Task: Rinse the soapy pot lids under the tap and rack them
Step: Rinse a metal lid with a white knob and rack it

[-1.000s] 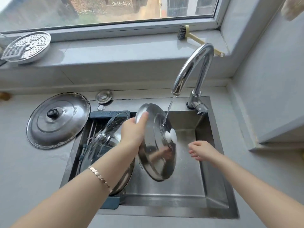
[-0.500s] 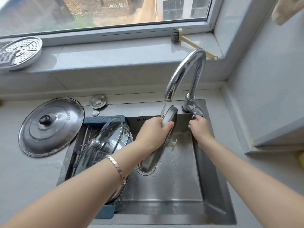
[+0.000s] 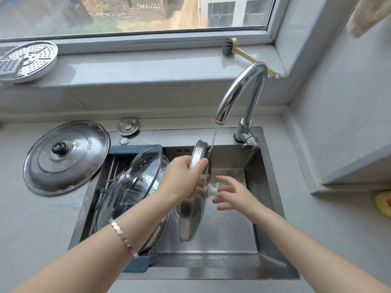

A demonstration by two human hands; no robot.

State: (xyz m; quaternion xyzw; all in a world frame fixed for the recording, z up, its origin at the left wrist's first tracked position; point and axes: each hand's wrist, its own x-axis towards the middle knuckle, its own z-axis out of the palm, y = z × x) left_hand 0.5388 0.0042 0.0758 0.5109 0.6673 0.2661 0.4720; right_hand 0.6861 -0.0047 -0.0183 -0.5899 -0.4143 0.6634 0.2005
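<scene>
My left hand grips the rim of the steel pot lid, held on edge over the sink, its top edge under the tap's thin stream. My right hand, fingers spread and holding nothing, is just beside the white knob. The stamped mark on the large lid on the table is too small for me to read.

One camera, worn on the person's head, looks forward and steeply down at the sink from close above; the tap on its far rim stands mid-frame, window beyond.
</scene>
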